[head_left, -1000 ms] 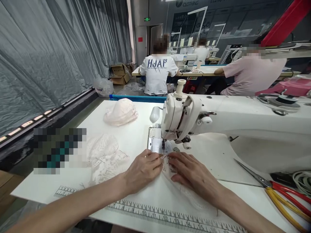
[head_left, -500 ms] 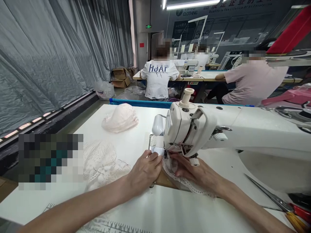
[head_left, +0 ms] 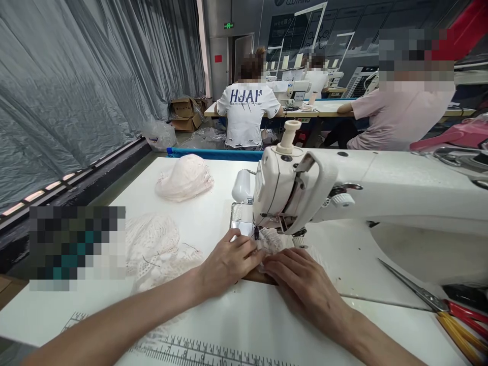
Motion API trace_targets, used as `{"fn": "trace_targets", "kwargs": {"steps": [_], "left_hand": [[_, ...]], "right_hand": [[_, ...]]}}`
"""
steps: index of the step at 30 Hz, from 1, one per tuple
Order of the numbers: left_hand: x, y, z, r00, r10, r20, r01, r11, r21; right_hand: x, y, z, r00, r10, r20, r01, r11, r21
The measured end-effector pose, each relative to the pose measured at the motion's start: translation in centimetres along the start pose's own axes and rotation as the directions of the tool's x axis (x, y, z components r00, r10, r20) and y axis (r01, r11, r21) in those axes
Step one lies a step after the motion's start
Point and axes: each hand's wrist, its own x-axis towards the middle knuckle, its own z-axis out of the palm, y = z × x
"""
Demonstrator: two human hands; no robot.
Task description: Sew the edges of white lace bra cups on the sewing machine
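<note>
A white sewing machine [head_left: 328,183] stands in front of me, its needle area just beyond my fingertips. White lace fabric [head_left: 272,240] lies under the presser foot, bunched and partly hidden by my hands. My left hand [head_left: 231,262], left of the needle, has its fingers bent and pinches the fabric's edge. On the near side of the needle, my right hand [head_left: 299,274] curls closed over the same lace, fingertips close to the left thumb. The small piece between both hands is mostly covered.
Lace pieces [head_left: 152,244] lie left, a pale cup-shaped fabric piece [head_left: 185,178] behind them. Scissors [head_left: 423,290] and a yellow-handled tool [head_left: 455,330] lie right. A ruler scale [head_left: 206,353] runs along the front. People [head_left: 247,109] sit at machines ahead.
My right hand has drawn back toward me from beside the needle, and its fingers have closed nearer my left hand. The lace edge that trailed under my right hand no longer shows there.
</note>
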Motion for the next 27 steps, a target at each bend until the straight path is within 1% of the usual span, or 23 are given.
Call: {"fn": "trace_targets", "kwargs": {"steps": [3,6,11,15,17,20,24,27], "left_hand": [[-0.3,-0.3,0.8,0.998,-0.009,-0.065,0.009,1.000,0.008],[-0.6,-0.4,1.2,0.995,-0.013,-0.100,0.013,1.000,0.004],[-0.5,-0.2,0.8,0.990,-0.004,-0.142,-0.001,0.999,-0.038],[-0.4,-0.1,0.4,0.981,0.031,-0.191,-0.034,0.999,-0.011],[-0.4,0.0,0.4,0.980,0.052,-0.190,-0.052,0.999,0.003],[-0.5,0.0,0.4,0.983,0.043,-0.177,-0.045,0.999,-0.004],[-0.5,0.0,0.5,0.987,0.024,-0.159,-0.027,0.999,-0.022],[-0.6,0.1,0.5,0.990,0.013,-0.141,-0.017,1.000,-0.026]], "right_hand": [[0.1,0.1,0.5,1.000,0.004,-0.029,-0.004,1.000,-0.023],[0.2,0.1,0.6,0.999,-0.020,-0.030,0.017,0.997,-0.078],[0.0,0.1,0.8,0.998,-0.055,-0.025,0.050,0.986,-0.162],[-0.3,0.3,0.7,0.997,-0.069,-0.021,0.065,0.983,-0.173],[-0.4,0.3,0.6,0.996,-0.093,-0.010,0.089,0.980,-0.179],[-0.5,0.3,0.5,0.993,-0.122,0.008,0.121,0.972,-0.200],[-0.7,0.2,0.3,0.992,-0.124,0.032,0.128,0.972,-0.197],[-1.0,0.2,0.3,0.989,-0.124,0.076,0.136,0.975,-0.174]]}}
